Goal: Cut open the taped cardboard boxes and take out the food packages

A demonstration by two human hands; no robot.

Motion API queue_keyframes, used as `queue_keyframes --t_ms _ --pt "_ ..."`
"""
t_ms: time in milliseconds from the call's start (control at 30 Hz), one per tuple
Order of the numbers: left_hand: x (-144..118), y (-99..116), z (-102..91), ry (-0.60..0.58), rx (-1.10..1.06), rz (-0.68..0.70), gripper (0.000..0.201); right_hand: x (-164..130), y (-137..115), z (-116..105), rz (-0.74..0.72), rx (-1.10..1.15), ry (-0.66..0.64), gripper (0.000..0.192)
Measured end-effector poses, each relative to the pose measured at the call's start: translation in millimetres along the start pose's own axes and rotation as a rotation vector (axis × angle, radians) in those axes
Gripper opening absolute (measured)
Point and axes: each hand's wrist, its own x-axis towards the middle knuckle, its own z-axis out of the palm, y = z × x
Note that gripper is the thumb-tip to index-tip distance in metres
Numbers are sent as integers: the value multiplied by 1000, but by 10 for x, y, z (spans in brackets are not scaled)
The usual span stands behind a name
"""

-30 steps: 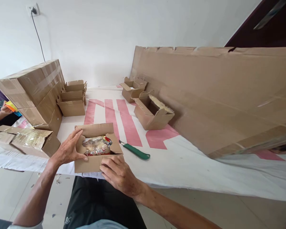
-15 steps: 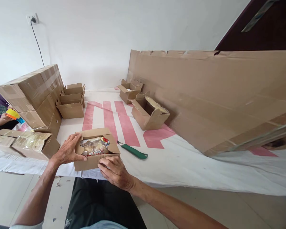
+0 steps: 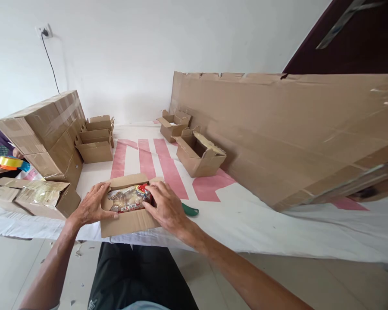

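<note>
Hands are placed on either side of a small cardboard box [image 3: 126, 215] at the near table edge. The left hand [image 3: 92, 207] is pressed against the left wall, fingers spread, thumb laid on the front panel. The right hand [image 3: 167, 207] is laid over the right flap, fingers spread. A wrapped food packet [image 3: 128, 199] is seated between the two hands. Just right of the right hand, a green-handled knife [image 3: 190, 210] is partly covered. Beyond, open cartons [image 3: 198, 154] are set on the white cloth [image 3: 245, 219].
</note>
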Motion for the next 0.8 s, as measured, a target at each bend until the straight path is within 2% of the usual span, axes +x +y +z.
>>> queue_keyframes --t_ms 100,233,400,567,667,800 --pt "-71 -5 31 55 -20 19 97 41 107 -42 51 -11 -93 20" --pt "-197 -46 94 163 -101 54 78 9 176 -52 110 -6 -106 18" --pt "-362 -102 217 380 -54 -45 51 -36 221 -5 110 55 -89 20" --pt "-483 -195 343 535 54 -112 41 -63 282 42 122 108 -74 23" --pt "-527 -300 427 546 32 -146 43 -78 320 58 117 126 -73 22" --pt "-533 -287 421 426 64 -203 43 -60 328 48 118 119 -104 24"
